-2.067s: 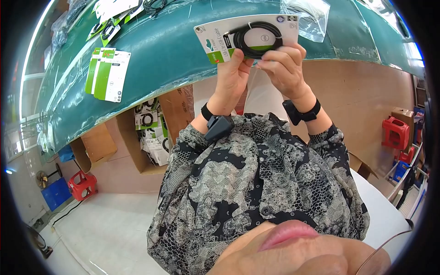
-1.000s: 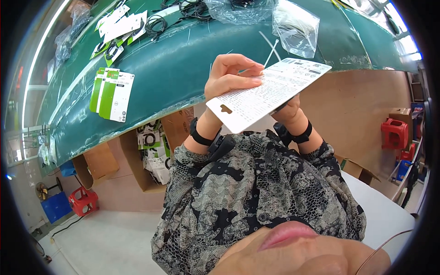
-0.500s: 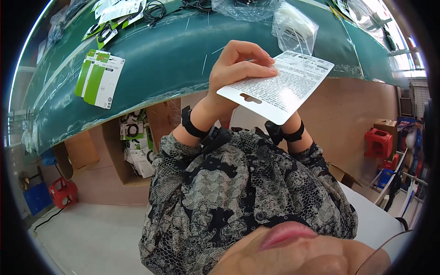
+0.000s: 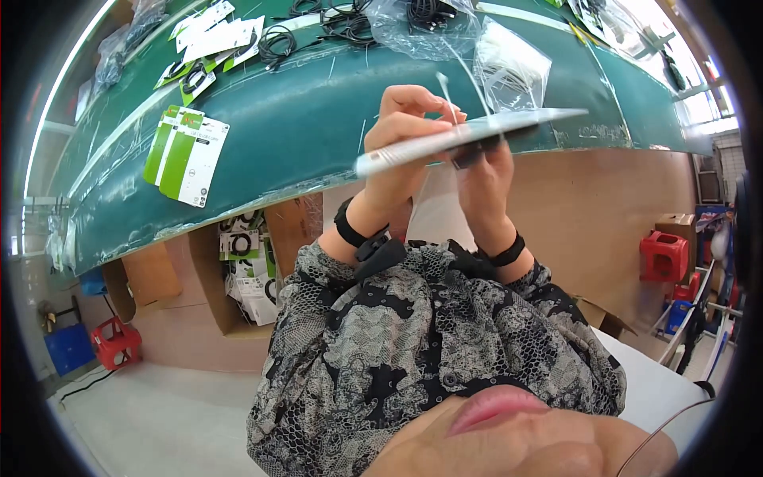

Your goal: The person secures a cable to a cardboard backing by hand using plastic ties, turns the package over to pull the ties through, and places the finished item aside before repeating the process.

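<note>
A printed white packaging card [image 4: 413, 149] is tilted almost edge-on in front of me, blurred by motion. My left hand [image 4: 405, 131] is closed at its left part, thumb and fingers pinched close to a thin white strip [image 4: 451, 99] that looks like a cable tie. Another length of white strip rises above the card. Under the card my right hand [image 4: 486, 187] is closed around a dark bundle [image 4: 475, 151], which looks like a coiled black cable. The card partly hides the right fingertips.
Green-and-white cards [image 4: 191, 163] lie on the green table [image 4: 302, 119] at left. Behind are carded cables [image 4: 211, 48], loose black cables [image 4: 346, 28] and a bag of white strips [image 4: 513, 67]. A cardboard box [image 4: 211, 278] of carded cables stands below. Red stools [image 4: 664, 256] flank me.
The card has swung from its printed face showing to nearly edge-on. My right hand has come into view beneath it with the dark bundle, and white strips now show above the card.
</note>
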The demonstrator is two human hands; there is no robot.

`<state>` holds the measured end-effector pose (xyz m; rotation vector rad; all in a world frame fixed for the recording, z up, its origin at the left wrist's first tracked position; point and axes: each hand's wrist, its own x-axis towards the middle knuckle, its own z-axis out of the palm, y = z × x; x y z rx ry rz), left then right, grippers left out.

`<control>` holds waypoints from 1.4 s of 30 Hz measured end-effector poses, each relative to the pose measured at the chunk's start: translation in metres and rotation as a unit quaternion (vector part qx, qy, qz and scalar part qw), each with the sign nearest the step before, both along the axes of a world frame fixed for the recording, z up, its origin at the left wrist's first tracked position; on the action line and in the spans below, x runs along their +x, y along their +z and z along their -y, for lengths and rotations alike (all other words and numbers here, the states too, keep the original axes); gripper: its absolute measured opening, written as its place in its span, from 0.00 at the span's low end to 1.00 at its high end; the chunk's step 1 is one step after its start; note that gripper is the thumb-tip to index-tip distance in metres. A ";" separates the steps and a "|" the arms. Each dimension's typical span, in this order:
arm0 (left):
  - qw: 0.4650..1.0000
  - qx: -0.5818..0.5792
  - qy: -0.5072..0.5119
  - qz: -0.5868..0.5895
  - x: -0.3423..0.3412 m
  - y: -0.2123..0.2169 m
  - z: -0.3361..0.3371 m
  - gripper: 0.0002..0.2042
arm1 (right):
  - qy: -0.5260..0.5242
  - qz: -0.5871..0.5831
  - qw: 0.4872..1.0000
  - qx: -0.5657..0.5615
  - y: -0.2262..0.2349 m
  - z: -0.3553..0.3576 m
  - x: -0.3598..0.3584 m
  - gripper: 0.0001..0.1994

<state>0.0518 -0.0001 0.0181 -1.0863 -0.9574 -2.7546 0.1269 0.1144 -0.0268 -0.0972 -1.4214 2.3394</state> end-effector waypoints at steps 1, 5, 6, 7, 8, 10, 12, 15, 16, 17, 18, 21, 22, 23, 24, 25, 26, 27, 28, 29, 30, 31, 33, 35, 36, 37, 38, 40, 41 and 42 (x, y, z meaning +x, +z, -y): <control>0.991 -0.022 0.055 -0.122 -0.001 0.000 0.000 0.11 | -0.003 0.001 1.000 -0.001 -0.001 0.000 0.003 0.22; 0.980 -0.063 0.054 -0.180 -0.004 0.006 0.007 0.12 | 0.054 -0.010 0.996 0.077 0.001 0.000 0.013 0.20; 0.981 -0.064 0.047 -0.178 -0.005 0.008 0.007 0.12 | 0.067 -0.011 0.993 0.096 0.002 0.000 0.016 0.19; 0.978 -0.071 0.048 -0.188 -0.005 0.010 0.008 0.12 | 0.079 -0.012 0.990 0.115 0.003 0.000 0.019 0.19; 0.976 -0.079 0.048 -0.198 -0.006 0.011 0.008 0.12 | 0.093 -0.013 0.987 0.133 0.005 0.001 0.021 0.18; 0.973 -0.089 0.047 -0.208 -0.005 0.010 0.010 0.12 | 0.124 -0.016 0.977 0.170 0.008 0.002 0.025 0.18; 0.974 -0.099 0.026 -0.204 -0.004 0.007 0.012 0.12 | 0.157 -0.020 0.966 0.206 0.012 0.004 0.029 0.17; 0.974 -0.102 0.012 -0.203 -0.002 0.008 0.009 0.12 | 0.301 -0.145 0.931 -0.144 0.023 0.011 0.003 0.17; 0.974 -0.098 0.015 -0.203 -0.002 0.009 0.009 0.12 | 0.359 -0.202 0.856 -0.313 0.024 0.012 -0.002 0.17; 0.975 -0.094 0.018 -0.202 -0.001 0.009 0.009 0.13 | 0.357 -0.203 0.856 -0.314 0.023 0.012 -0.001 0.17; 0.974 -0.095 0.016 -0.203 -0.001 0.009 0.009 0.13 | 0.348 -0.189 0.872 -0.287 0.021 0.012 0.000 0.17; 0.969 -0.109 0.026 -0.219 -0.002 0.009 0.009 0.13 | 0.319 -0.147 0.913 -0.205 0.013 0.007 0.006 0.18; 0.969 -0.110 0.025 -0.220 -0.001 0.010 0.009 0.13 | 0.309 -0.133 0.925 -0.177 0.010 0.005 0.009 0.18; 0.969 -0.112 0.024 -0.218 0.000 0.010 0.008 0.13 | 0.298 -0.118 0.935 -0.149 0.006 0.002 0.011 0.18; 0.970 -0.115 0.024 -0.215 0.001 0.011 0.007 0.14 | 0.288 -0.104 0.944 -0.122 0.002 0.000 0.013 0.18; 0.970 -0.117 0.024 -0.213 0.002 0.012 0.007 0.14 | 0.277 -0.089 0.952 -0.094 -0.002 -0.001 0.015 0.18; 0.969 -0.119 0.023 -0.215 0.002 0.013 0.007 0.14 | 0.265 -0.075 0.959 -0.066 -0.005 -0.003 0.017 0.18; 0.969 -0.123 0.026 -0.212 0.003 0.013 0.008 0.14 | 0.253 -0.060 0.965 -0.038 -0.009 -0.005 0.019 0.18; 0.969 -0.127 0.029 -0.209 0.003 0.013 0.008 0.14 | 0.241 -0.045 0.969 -0.010 -0.012 -0.006 0.020 0.18; 0.969 -0.132 0.033 -0.205 0.004 0.012 0.008 0.14 | 0.230 -0.030 0.973 0.018 -0.014 -0.007 0.021 0.18; 0.969 -0.134 0.034 -0.206 0.004 0.012 0.009 0.14 | 0.218 -0.014 0.975 0.046 -0.015 -0.007 0.022 0.18; 0.968 -0.136 0.034 -0.206 0.004 0.013 0.009 0.14 | 0.207 0.001 0.976 0.074 -0.015 -0.007 0.023 0.18; 0.968 -0.141 0.035 -0.205 0.003 0.013 0.008 0.14 | 0.195 0.016 0.975 0.102 -0.015 -0.006 0.024 0.18; 0.968 -0.142 0.042 -0.202 0.002 0.009 0.009 0.14 | 0.153 0.025 0.976 0.152 0.002 0.002 0.027 0.21; 0.969 -0.141 0.048 -0.199 0.002 0.007 0.010 0.14 | 0.133 0.029 0.975 0.177 0.005 0.006 0.027 0.23; 0.969 -0.141 0.055 -0.196 0.002 0.006 0.010 0.14 | 0.134 0.028 0.975 0.175 -0.001 0.009 0.023 0.23; 0.968 -0.143 0.056 -0.196 0.002 0.004 0.010 0.14 | 0.208 -0.039 0.977 -0.012 -0.013 0.011 0.015 0.24; 0.969 -0.137 0.053 -0.197 0.003 0.003 0.008 0.13 | 0.318 -0.166 0.856 -0.372 -0.030 0.011 0.002 0.25; 0.970 -0.135 0.053 -0.196 0.004 0.003 0.008 0.13 | 0.318 -0.166 0.856 -0.373 -0.029 0.007 0.000 0.25; 0.970 -0.135 0.054 -0.195 0.005 0.003 0.009 0.13 | 0.271 -0.111 0.900 -0.322 -0.028 0.000 0.002 0.22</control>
